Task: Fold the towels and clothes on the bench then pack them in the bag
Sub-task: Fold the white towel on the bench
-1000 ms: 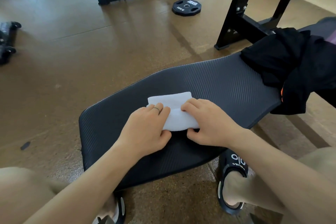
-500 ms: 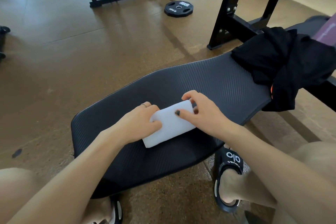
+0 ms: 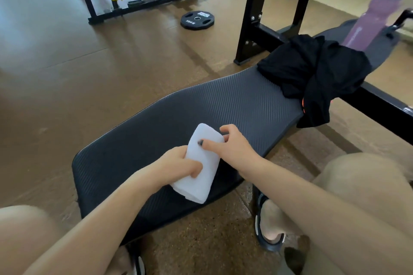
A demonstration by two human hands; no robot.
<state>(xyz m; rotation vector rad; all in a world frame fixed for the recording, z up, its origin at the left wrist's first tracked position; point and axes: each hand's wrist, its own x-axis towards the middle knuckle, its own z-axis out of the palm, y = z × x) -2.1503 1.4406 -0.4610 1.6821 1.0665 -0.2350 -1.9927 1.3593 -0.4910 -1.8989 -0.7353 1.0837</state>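
Towel [image 3: 202, 163], white and folded into a compact oblong, is shown at the near end of the bench [image 3: 223, 105], its long axis tilted from near-left to far-right. It is gripped along its left edge by the left hand [image 3: 178, 164], fingers curled onto the cloth; its far-right end is pinched by the right hand [image 3: 232, 143], thumb laid on top. The folds could spring open if either grip is eased before the layers are pressed flat, and the near corner, close to the bench edge, could slip over the side if the bundle is drawn nearer. The black clothes [image 3: 312, 73] at the far right overhang the edge and could slide to the floor if jolted. Compared with half a second earlier, the towel is seen turned more lengthwise, and a purple bottle [image 3: 366, 22] is now visible at the far right. No bag is in view.
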